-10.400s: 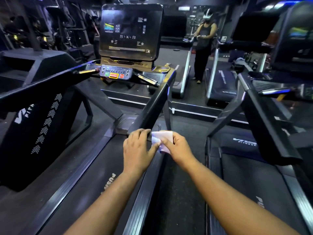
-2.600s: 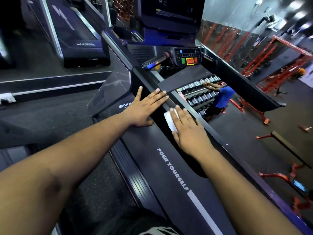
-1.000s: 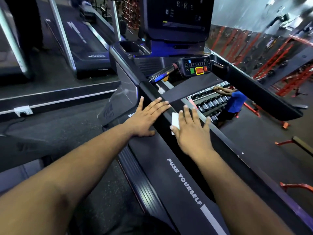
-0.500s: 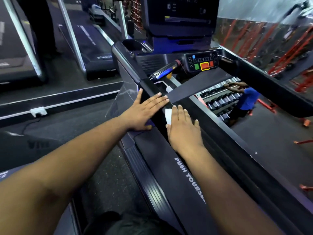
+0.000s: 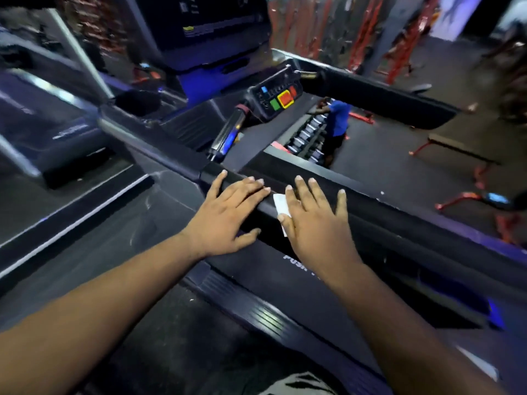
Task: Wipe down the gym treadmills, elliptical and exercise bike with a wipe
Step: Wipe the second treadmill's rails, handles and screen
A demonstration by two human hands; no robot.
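A dark treadmill fills the view; its left side rail [image 5: 159, 151] runs from the console down toward me. My left hand [image 5: 225, 216] rests flat on that rail with straight fingers. My right hand [image 5: 315, 223] lies flat beside it, fingers spread, and presses a white wipe [image 5: 281, 205] against the inner face of the rail. Only the wipe's left edge shows from under the palm. The belt below carries the words "PUSH YOURSELF", partly hidden by my right wrist.
The control pad [image 5: 278, 99] with green, yellow and red buttons and a grip handle [image 5: 228, 132] sit ahead, under the dark screen [image 5: 205, 21]. A person in a blue shirt [image 5: 338, 121] stands by a dumbbell rack. Red benches [image 5: 456, 149] lie to the right.
Both hands have slid along the rail toward the console with the wipe. My view has swung and tilted, so the console sits nearer.
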